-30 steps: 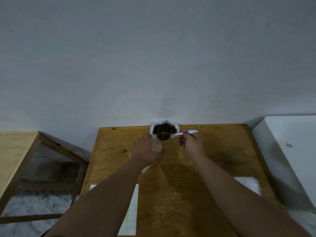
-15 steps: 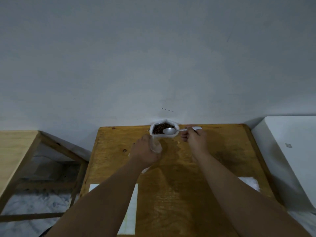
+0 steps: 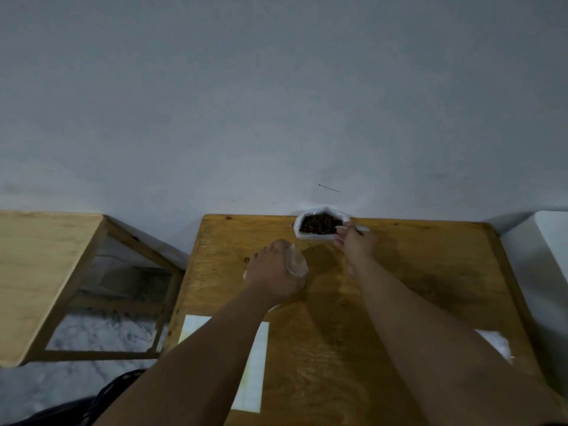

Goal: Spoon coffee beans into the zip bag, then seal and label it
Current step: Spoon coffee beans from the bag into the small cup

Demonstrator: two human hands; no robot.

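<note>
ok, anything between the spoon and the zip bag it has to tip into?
Nothing visible. The right hand holds the spoon at the beans; the left hand grips the zip bag just nearer the person, with only bare table between them.

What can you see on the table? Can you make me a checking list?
Surface: wooden table, bare wood.
Job's things: coffee beans in a white container at the far edge; clear zip bag; spoon.
Clutter: white sheet; white item at right edge.
Hands: left hand holds the zip bag; right hand pinches the spoon by the beans.
Cables: nothing seen.
Surroundings: grey wall; second table; white box.
</note>
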